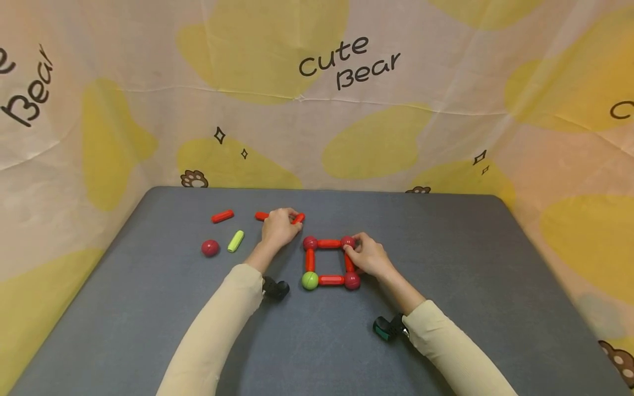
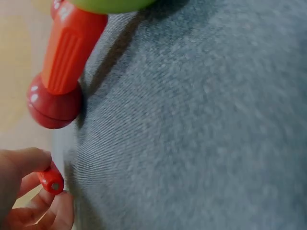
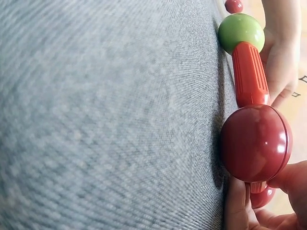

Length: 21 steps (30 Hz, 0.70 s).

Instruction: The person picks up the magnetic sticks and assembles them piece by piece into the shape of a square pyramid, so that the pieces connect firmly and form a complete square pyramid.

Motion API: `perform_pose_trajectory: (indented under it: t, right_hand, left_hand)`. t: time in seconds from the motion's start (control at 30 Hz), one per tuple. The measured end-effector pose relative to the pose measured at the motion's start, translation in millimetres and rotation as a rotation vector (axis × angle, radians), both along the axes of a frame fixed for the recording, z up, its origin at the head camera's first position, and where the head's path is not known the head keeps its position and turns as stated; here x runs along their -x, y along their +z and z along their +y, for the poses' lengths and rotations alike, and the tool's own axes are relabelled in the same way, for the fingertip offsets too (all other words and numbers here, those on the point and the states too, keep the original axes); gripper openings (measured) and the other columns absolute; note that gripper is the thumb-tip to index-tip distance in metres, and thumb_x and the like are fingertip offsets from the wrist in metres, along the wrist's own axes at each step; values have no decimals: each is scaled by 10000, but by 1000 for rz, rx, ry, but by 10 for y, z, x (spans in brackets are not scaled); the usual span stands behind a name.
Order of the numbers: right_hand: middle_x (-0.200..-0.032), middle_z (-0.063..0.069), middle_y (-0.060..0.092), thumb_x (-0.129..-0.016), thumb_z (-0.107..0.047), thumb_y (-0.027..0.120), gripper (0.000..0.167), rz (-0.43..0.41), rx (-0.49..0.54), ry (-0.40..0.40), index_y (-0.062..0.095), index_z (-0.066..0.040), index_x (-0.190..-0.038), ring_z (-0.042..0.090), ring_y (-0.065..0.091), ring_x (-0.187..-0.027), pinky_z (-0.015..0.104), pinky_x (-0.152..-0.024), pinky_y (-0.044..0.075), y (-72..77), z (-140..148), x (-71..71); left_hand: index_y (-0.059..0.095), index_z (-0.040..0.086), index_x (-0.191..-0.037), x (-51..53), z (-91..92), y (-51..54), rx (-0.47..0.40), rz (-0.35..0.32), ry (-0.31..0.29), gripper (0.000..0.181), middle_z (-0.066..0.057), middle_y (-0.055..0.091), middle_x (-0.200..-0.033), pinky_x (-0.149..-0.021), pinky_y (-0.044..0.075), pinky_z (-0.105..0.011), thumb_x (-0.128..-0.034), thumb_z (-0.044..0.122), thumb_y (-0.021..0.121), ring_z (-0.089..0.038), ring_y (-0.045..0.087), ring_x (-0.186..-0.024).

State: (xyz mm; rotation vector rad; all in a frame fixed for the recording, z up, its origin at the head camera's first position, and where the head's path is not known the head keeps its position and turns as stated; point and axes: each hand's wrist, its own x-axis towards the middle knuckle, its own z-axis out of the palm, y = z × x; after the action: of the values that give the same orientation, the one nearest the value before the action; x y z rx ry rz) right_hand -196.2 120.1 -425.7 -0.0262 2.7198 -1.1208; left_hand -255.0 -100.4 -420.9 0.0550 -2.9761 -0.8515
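Note:
My left hand (image 1: 279,226) pinches a red rod (image 2: 51,181) between thumb and fingers, above the far part of the table. Another red rod (image 1: 261,216) lies just left of that hand, partly hidden by it. A square of red magnetic rods and balls lies near the middle, with a green ball (image 1: 310,281) at its near left corner and red balls at the others. My right hand (image 1: 370,256) grips the square's far right red ball (image 1: 348,242), thumb beside the right-hand rod (image 1: 349,264). The near right red ball (image 3: 255,143) partly hides those fingers in the right wrist view.
Loose on the grey table (image 1: 307,341) to the left are a red rod (image 1: 222,216), a yellow-green rod (image 1: 235,241) and a red ball (image 1: 210,248). A printed cloth (image 1: 277,137) stands behind the table and along its sides.

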Motion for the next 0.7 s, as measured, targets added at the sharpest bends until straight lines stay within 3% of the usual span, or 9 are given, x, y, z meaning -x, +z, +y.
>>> perform_pose_trajectory:
  t: [0.47,0.7]
  right_hand:
    - [-802,85,635,-883,-260,592,419,-1,20,-1,500,1,-1197,118,578,-451,269,-458,473,-21,7,-3]
    - [-795,88,634,-882,-259,596,421,0,22,3,498,4,-1196,118,574,-450,271,-462,474,-7,3,-10]
  left_hand:
    - [657,74,-1069,-245,-100,249,-157,73,-159,299,-77,677,-880,-675,458,-336,-803,206,678,-215,617,-793]
    - [652,91,-1107,-417,-158,336,-200,48,-217,328,-53,643,-928,-608,472,-267,-807,221,685,-154,610,-743]
